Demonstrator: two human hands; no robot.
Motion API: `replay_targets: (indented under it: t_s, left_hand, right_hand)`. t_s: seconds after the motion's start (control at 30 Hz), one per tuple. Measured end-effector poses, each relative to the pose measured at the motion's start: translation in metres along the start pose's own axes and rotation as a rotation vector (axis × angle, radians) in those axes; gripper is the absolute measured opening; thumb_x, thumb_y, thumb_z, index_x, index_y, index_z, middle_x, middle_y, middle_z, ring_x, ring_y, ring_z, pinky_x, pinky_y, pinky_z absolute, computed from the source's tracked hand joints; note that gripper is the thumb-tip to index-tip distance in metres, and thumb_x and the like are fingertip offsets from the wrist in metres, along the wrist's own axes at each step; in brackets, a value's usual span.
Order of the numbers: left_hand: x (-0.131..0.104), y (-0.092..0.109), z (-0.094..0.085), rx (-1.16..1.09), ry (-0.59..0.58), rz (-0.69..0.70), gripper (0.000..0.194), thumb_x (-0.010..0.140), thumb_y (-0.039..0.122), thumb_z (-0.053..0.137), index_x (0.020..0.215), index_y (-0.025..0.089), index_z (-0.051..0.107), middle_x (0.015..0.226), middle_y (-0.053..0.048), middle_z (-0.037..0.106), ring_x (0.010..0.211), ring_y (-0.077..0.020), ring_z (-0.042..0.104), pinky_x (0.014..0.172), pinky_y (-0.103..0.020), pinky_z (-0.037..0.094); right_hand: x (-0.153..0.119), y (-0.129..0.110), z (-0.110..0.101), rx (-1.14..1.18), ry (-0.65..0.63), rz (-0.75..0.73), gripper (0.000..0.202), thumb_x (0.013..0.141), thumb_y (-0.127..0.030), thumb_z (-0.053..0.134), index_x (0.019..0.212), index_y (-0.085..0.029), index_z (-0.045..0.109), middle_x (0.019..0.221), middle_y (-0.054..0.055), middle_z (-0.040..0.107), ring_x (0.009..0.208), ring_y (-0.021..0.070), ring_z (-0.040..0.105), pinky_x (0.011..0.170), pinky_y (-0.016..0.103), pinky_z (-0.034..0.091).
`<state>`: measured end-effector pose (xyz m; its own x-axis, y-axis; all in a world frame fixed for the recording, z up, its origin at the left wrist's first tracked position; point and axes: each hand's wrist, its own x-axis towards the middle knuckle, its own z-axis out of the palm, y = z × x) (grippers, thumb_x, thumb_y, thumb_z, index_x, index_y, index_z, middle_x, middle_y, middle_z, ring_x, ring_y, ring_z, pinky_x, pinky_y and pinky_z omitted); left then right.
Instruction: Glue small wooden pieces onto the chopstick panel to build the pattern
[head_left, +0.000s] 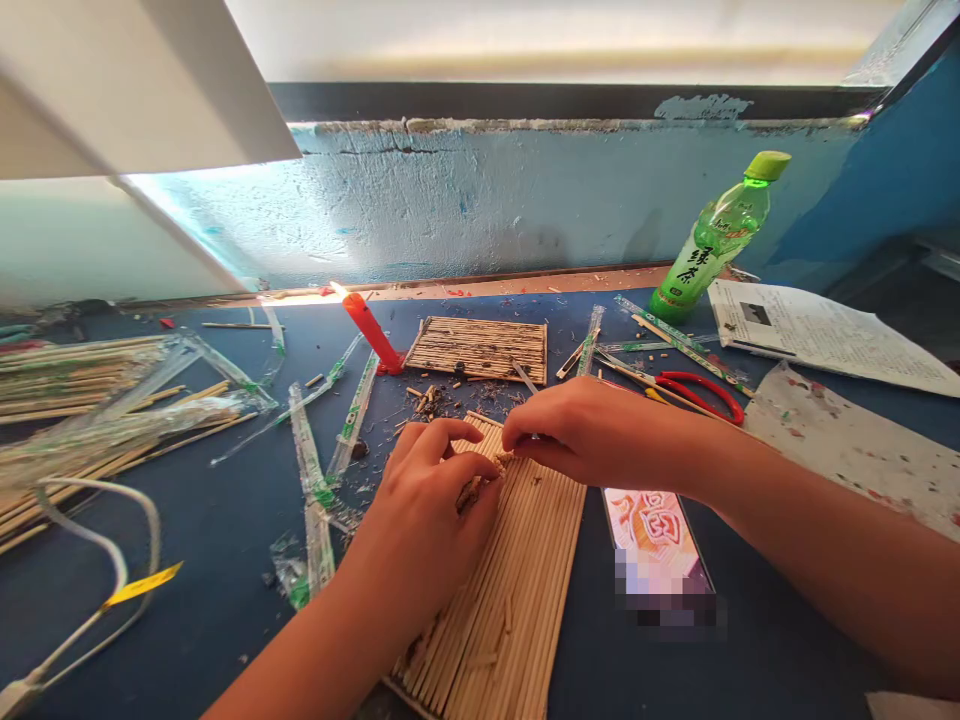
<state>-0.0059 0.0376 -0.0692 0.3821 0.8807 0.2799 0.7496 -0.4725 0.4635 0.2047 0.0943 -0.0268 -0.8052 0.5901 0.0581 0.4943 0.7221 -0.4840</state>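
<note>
A panel of thin wooden sticks laid side by side (517, 560) lies on the table under both my hands, with loose stick pieces and crumbs on it. My left hand (431, 500) rests over the panel's left side, fingers curled and thumb bent inward; what they pinch, if anything, is hidden. Close beside it, my right hand (574, 430) is closed on a thin greyish strip (524, 378), perhaps a blade, whose end sticks out above the fingers. Small pale bits lie between the two hands. Behind them is a second stick panel (480, 348) with dark edges.
A lit red candle (371, 330) leans beside the rear panel. Bundled sticks (82, 400), wrappers (311, 470) and a white cable (154, 520) lie left. On the right are a phone (652, 535), red-handled pliers (701, 392), a green bottle (709, 240) and papers (832, 330).
</note>
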Motion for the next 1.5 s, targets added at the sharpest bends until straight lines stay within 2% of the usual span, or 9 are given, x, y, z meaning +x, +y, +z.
replay_targets:
  t_s: [0.17,0.43,0.93,1.17,1.37,1.5]
  left_hand:
    - [0.0008,0.0021,-0.0004,0.040,0.003,0.008,0.015,0.086,0.017,0.061,0.081,0.021,0.074,0.112,-0.010,0.059,0.108,-0.0285,0.050,0.094,-0.049,0.047]
    - [0.0014,0.0049,-0.0009,0.079,-0.002,0.024,0.018,0.087,0.017,0.059,0.078,0.021,0.075,0.113,-0.011,0.060,0.107,-0.0294,0.049,0.096,-0.051,0.046]
    - [0.0031,0.0047,0.0012,0.045,-0.022,0.021,0.019,0.088,0.016,0.058,0.081,0.022,0.075,0.113,-0.010,0.059,0.107,-0.0289,0.049,0.095,-0.051,0.047]
    - [0.0024,0.0029,0.0039,0.062,-0.010,0.031,0.020,0.088,0.013,0.057,0.089,0.021,0.075,0.113,-0.010,0.059,0.106,-0.0285,0.049,0.094,-0.050,0.047]
    - [0.0006,0.0042,0.0007,0.047,0.003,0.013,0.018,0.087,0.015,0.059,0.082,0.021,0.075,0.112,-0.010,0.059,0.107,-0.0287,0.050,0.095,-0.051,0.047]
    - [0.0016,0.0056,-0.0043,0.030,0.047,0.008,0.014,0.087,0.018,0.061,0.081,0.023,0.073,0.110,-0.009,0.060,0.105,-0.0279,0.051,0.093,-0.049,0.048]
  right_hand:
    - [-0.0003,-0.0043,0.0031,-0.052,-0.058,-0.036,0.021,0.096,-0.015,0.047,0.095,-0.015,0.068,0.083,0.005,0.068,0.078,0.0151,0.060,0.069,0.026,0.040]
    - [-0.0001,-0.0052,0.0078,-0.203,-0.120,-0.060,0.024,0.095,-0.019,0.049,0.078,-0.015,0.065,0.072,0.003,0.062,0.067,0.0136,0.054,0.060,0.027,0.034]
    - [0.0002,-0.0063,0.0073,-0.183,-0.109,-0.063,0.023,0.094,-0.018,0.050,0.079,-0.015,0.066,0.071,0.003,0.063,0.066,0.0138,0.053,0.060,0.027,0.033]
    - [0.0012,-0.0088,0.0063,-0.134,-0.080,-0.077,0.019,0.095,-0.016,0.049,0.088,-0.014,0.067,0.078,0.004,0.063,0.070,0.0136,0.055,0.061,0.026,0.035]
    - [0.0003,-0.0044,0.0076,-0.139,-0.062,-0.081,0.018,0.095,-0.015,0.050,0.088,-0.015,0.066,0.076,0.003,0.061,0.070,0.0134,0.054,0.062,0.026,0.036]
    - [0.0002,-0.0024,0.0050,-0.153,-0.073,-0.094,0.014,0.091,-0.008,0.051,0.091,-0.016,0.063,0.073,0.000,0.059,0.065,0.0125,0.051,0.058,0.025,0.033]
